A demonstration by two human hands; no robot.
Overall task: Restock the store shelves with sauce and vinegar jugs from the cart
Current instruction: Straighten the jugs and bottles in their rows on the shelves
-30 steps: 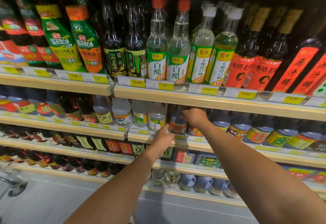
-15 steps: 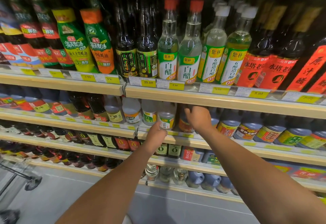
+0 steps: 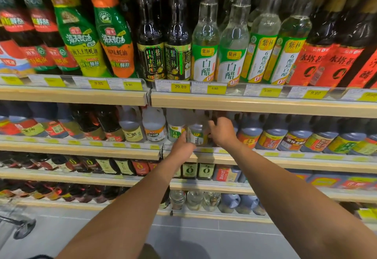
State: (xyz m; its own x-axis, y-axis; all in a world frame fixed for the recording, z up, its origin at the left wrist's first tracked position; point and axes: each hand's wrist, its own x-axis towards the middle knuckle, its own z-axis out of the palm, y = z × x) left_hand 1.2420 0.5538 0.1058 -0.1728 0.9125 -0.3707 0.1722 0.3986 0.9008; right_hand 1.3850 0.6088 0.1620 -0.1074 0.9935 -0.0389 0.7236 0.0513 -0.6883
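Note:
On the second shelf (image 3: pixel 265 157) stands a clear vinegar jug (image 3: pixel 196 134) with a pale green-yellow label. My left hand (image 3: pixel 183 146) grips its lower left side at the shelf's front edge. Right beside it, my right hand (image 3: pixel 222 132) reaches under the shelf above, fingers curled around a dark jug (image 3: pixel 210 137) that it almost wholly hides. More clear jugs (image 3: pixel 155 128) stand to the left, and dark jugs with orange and yellow labels (image 3: pixel 271 136) to the right.
The upper shelf (image 3: pixel 244 105) hangs low over both hands and carries tall sauce and vinegar bottles (image 3: pixel 206 40). Lower shelves hold dark bottles (image 3: pixel 106 165) and jugs (image 3: pixel 230 201). Part of the cart frame and a wheel (image 3: pixel 20 226) shows at bottom left on the grey floor.
The view has drifted left and closer. My left hand rose from the shelf edge onto the clear jug. My right hand dropped from the dark jug's top to its side.

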